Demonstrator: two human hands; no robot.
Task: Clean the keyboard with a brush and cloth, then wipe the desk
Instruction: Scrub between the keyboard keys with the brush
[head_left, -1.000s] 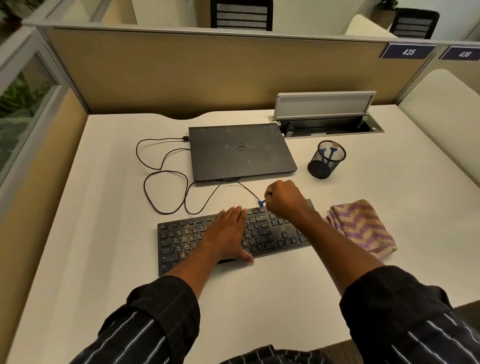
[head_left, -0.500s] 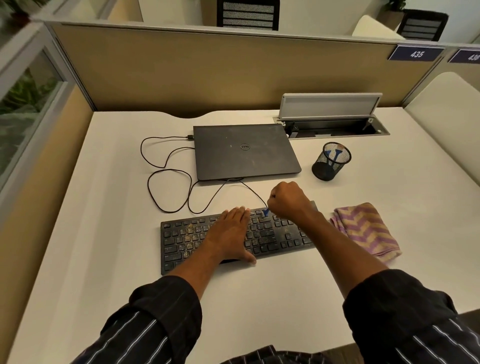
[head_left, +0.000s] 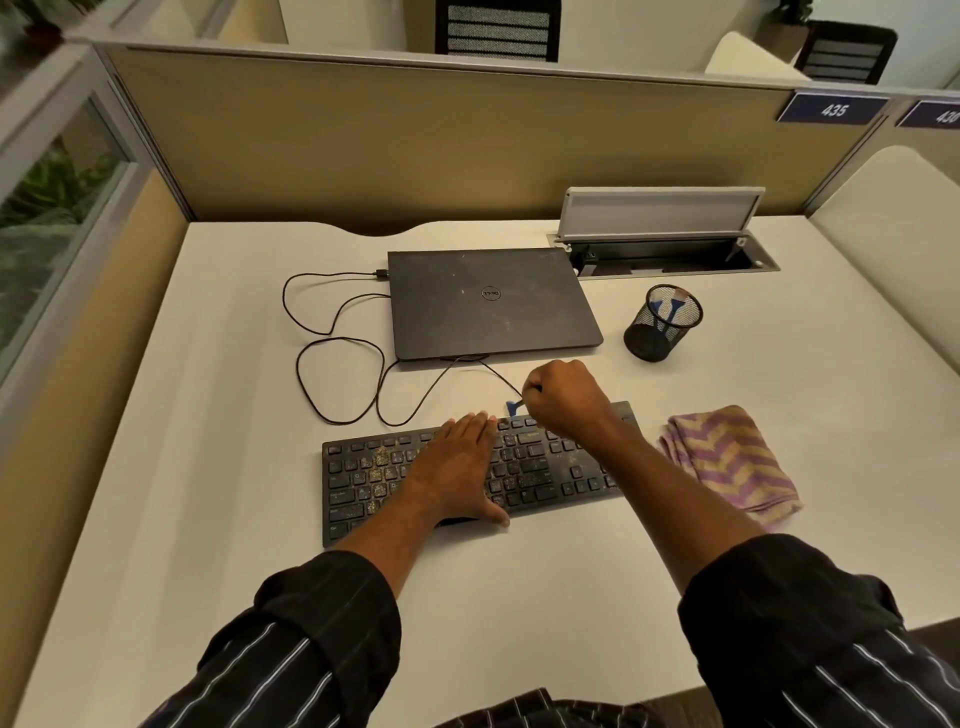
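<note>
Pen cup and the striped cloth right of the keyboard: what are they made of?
Pen cup: looks like black wire mesh, probably metal with a matte coating; the blue tools inside show through its wall. Striped cloth: soft woven fabric, likely cotton, matte, purple-and-tan zigzag; the folded layers at its edges and its limp drape suggest this.

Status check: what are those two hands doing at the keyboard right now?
Left hand flat on keyboard, open. Right hand fisted on blue brush at top key row. Cloth unused, right of keyboard. Cable near the brush.

- Tan cubicle partition (head_left: 467, 150) along the far side, with number plate 435 (head_left: 834, 109) at right.
- Glass panel (head_left: 47, 218) at left.
- 2 black chairs (head_left: 497, 31) beyond.
</note>
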